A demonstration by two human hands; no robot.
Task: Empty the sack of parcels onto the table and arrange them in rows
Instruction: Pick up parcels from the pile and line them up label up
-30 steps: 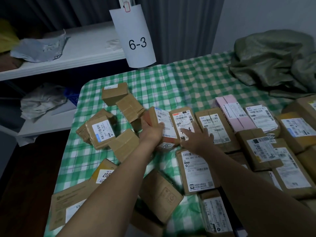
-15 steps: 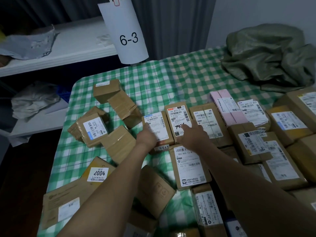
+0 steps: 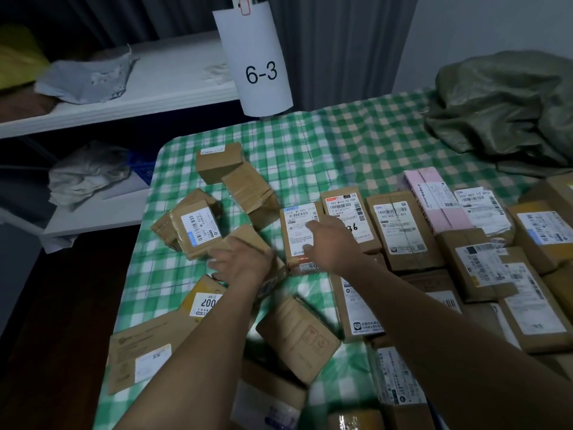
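So, mid-frame: the left hand point(image 3: 240, 263) is laid palm-down over a small plain brown box point(image 3: 248, 235). Its fingers are spread fairly straight toward the left, and nothing looks clenched, though it's all a bit blurred. The right hand point(image 3: 330, 243) is seen just right of it, fingertips point(image 3: 311, 225) resting loosely on the white label of a labelled parcel point(image 3: 296, 218). As far as can be made out, that one is only touched, not gripped.

That parcel is lined up at the left end of a row running across the middle of the frame. A red-topped label parcel point(image 3: 344, 209) is tucked right beside it, then a taped brown parcel point(image 3: 403, 231), then a pink parcel point(image 3: 434, 197) further right. More labelled parcels are packed tight across the right and lower right, partly covered by the right forearm.

Left of centre, a loose heap can be seen: a tilted box point(image 3: 218, 161), a crumpled box point(image 3: 248, 190) touching it, and a blue-tagged box point(image 3: 198, 228) just beside the left hand. Toward the lower left, a yellow-edged parcel point(image 3: 204, 301) marked "200" is half hidden by the left forearm, with a flat envelope point(image 3: 139, 352) below it at the table edge.

Everything is spread on the table point(image 3: 310, 144), which is covered in green-and-white check. The sack point(image 3: 502, 110) is dumped crumpled in the upper right, well apart from both hands. A hanging sign point(image 3: 260, 60) reading "6-3" is seen at top centre, with a white shelf point(image 3: 155, 85) at upper left.
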